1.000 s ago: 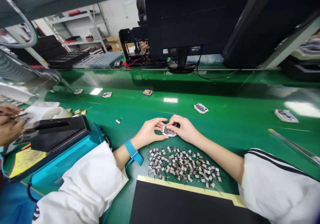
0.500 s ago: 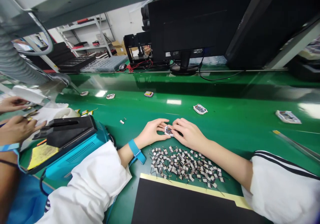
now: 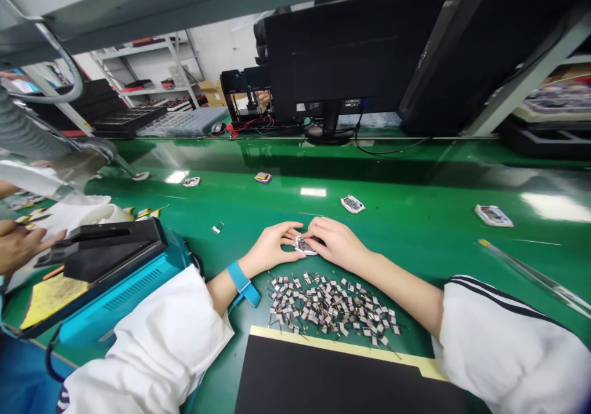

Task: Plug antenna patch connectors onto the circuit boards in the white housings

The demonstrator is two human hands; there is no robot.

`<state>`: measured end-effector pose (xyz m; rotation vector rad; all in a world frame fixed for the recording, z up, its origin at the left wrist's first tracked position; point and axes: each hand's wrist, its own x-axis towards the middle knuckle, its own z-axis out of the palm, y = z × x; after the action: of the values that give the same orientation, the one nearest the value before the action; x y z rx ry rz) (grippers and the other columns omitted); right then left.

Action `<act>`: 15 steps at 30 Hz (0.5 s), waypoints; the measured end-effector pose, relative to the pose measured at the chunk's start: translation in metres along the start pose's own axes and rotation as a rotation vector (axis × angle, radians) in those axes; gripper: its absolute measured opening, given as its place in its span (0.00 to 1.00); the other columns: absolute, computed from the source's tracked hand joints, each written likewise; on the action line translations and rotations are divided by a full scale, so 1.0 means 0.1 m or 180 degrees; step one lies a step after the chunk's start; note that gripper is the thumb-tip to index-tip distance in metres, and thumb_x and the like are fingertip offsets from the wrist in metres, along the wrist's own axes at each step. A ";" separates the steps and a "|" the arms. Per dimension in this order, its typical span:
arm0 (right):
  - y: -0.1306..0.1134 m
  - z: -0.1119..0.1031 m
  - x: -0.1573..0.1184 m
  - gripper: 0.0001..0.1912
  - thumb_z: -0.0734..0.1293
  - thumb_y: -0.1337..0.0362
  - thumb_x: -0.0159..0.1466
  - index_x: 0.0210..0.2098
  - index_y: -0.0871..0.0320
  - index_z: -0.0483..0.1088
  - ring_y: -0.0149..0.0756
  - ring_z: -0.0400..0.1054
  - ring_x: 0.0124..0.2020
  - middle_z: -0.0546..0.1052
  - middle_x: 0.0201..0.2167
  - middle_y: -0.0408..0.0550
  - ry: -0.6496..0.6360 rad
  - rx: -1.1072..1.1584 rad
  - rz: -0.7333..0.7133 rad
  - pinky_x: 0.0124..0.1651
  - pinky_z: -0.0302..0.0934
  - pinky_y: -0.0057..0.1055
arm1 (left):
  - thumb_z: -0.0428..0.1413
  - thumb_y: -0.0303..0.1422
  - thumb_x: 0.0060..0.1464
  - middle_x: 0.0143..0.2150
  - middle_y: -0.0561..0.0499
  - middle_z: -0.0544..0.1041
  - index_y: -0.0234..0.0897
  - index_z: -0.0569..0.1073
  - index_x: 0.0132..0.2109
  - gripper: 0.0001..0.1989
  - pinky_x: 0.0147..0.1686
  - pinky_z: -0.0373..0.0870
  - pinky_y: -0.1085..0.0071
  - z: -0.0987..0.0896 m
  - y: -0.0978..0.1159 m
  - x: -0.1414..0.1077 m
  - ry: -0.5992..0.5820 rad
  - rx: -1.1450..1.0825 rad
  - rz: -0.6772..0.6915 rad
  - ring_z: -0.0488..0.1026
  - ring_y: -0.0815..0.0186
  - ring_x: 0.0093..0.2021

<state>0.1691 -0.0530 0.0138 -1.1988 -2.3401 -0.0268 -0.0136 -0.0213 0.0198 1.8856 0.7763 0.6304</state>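
Note:
A small white-rimmed device with a dark, detailed inside rests between my two hands above the green table. My left hand grips its left side between thumb and fingers; a blue strap circles that wrist. From the right, my right hand has its fingers pressed together on the device's upper right part, and they hide some of it. Just below my hands lies a spread pile of small silvery parts with short dark leads. A black sheet with a yellow edge is nearest to me.
Similar devices lie in a row across the table. Tweezers are at the right. A teal machine stands at the left, beside another person's hand. A monitor stands behind.
The whole view has shifted slightly, so most things appear further left. My hands keep their hold on the device, and more of it shows. The other person's hand has moved left, partly out of view.

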 end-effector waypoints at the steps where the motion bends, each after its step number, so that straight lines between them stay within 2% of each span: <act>1: 0.01 0.00 0.02 0.06 0.60 0.66 0.61 0.31 0.61 0.67 0.30 0.61 0.32 0.68 0.30 0.45 -0.0011 -0.0030 -0.0025 0.36 0.57 0.26 | 0.62 0.25 0.39 0.40 0.45 0.71 0.29 0.63 0.50 0.28 0.43 0.71 0.69 0.00 0.00 0.00 -0.0002 0.0001 -0.0010 0.71 0.66 0.40; 9: -0.03 -0.03 0.12 0.05 0.61 0.68 0.59 0.28 0.63 0.66 0.32 0.61 0.31 0.68 0.28 0.46 -0.0155 -0.0281 -0.0300 0.35 0.58 0.28 | 0.62 0.25 0.38 0.39 0.46 0.72 0.29 0.64 0.49 0.28 0.43 0.72 0.70 -0.01 0.00 0.02 -0.0012 -0.0057 -0.0015 0.71 0.67 0.39; 15: -0.02 -0.03 0.15 0.05 0.61 0.68 0.60 0.29 0.63 0.66 0.33 0.61 0.32 0.67 0.28 0.48 -0.0198 -0.0439 -0.0299 0.36 0.59 0.28 | 0.62 0.26 0.39 0.39 0.46 0.72 0.29 0.64 0.48 0.27 0.42 0.71 0.72 0.00 -0.04 0.03 -0.0067 -0.0161 0.0077 0.71 0.68 0.38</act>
<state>0.1619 -0.0436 0.0229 -1.1681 -2.4820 -0.1886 -0.0130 -0.0175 0.0161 1.8551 0.7186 0.6385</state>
